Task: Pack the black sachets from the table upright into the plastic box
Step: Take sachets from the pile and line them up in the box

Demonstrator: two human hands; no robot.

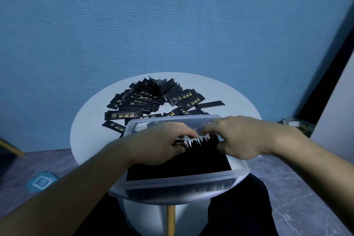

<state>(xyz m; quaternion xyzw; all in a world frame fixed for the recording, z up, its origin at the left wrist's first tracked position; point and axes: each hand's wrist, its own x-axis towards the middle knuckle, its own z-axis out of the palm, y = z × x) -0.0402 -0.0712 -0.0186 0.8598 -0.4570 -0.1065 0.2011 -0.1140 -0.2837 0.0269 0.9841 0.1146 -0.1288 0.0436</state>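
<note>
Left hand (pixel 159 142) and right hand (pixel 242 137) both grip one sachet row (pixel 182 163) inside one box (pixel 182 179). One loose pile (pixel 141 101) lies beyond.

Dim pic w/ cool blue cast overall. Table (pixel 220 92) is brightest, lit from above; soft glare on box (pixel 182 177) rim. Sachets (pixel 182 161) in box read flat black, no detail. Right hand (pixel 243 136) fingers slightly motion-blurred. Wide-angle bends wall (pixel 172 15) & floor (pixel 297 188) at edges; corners darker, softer.

Blurred fingers (pixel 211 126), table leg (pixel 170 222) cut off below
</note>
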